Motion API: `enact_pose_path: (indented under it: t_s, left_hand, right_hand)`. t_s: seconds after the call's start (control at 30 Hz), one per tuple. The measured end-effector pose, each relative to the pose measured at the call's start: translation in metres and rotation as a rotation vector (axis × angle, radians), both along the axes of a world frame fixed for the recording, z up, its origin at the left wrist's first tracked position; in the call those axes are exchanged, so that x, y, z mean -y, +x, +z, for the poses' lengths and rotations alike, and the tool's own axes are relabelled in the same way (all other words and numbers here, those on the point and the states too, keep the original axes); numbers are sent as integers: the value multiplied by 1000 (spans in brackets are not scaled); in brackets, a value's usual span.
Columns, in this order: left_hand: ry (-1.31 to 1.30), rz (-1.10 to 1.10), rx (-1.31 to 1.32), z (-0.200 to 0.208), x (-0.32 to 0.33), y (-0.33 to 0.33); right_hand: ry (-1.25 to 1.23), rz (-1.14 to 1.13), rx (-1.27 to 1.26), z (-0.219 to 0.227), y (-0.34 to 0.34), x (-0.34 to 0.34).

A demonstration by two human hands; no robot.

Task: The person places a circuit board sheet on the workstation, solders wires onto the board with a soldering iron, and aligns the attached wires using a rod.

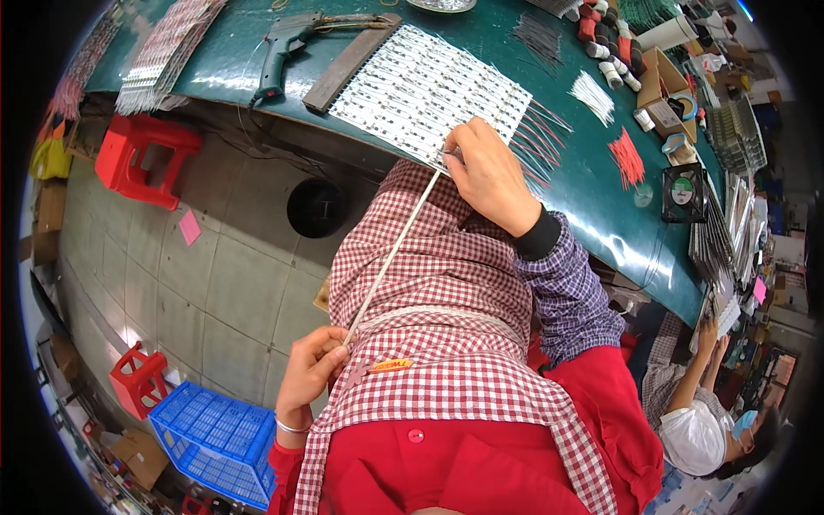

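A long, thin, pale strip [393, 256] runs straight and slanting across my lap. Its lower end is pinched between the thumb and fingers of my left hand [311, 365], near my apron. The upper end meets the near edge of a white panel of small circuit boards [421, 86] on the table. There my right hand [489, 176] is closed, with a small dark, metallic thing at its fingertips that I cannot make out. Red and dark wires [541, 142] stick out from the panel's right side. A dark bar [348, 69] lies along its left edge.
A glue gun [287, 51] rests left of the panel on the green table [601, 219]. Bundles of white wires [592, 96] and red wires [627, 159] and a small black fan [684, 193] lie right. Red stools [146, 159] and a blue crate [215, 442] stand left; another person [695, 412] works right.
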State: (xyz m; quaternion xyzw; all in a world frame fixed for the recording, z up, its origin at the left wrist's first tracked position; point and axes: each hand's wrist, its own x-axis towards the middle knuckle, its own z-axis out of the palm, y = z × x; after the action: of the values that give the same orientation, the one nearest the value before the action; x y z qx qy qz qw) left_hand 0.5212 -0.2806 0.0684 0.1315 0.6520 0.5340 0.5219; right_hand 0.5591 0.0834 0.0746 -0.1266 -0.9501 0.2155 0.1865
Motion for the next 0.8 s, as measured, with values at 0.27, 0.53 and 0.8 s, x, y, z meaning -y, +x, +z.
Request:
enact_pose_path:
  t_s: [0.27,0.53,0.8]
  left_hand:
    - [-5,16,-10,-3,0,1]
    - [13,19,6,-5,-2,0]
    - [12,19,5,-6,-1,-1]
  right_hand:
    - [160,12,113,2,-6,0]
    - [-76,20,37,-1,4,-5]
    - [-74,19,44,8,3,1]
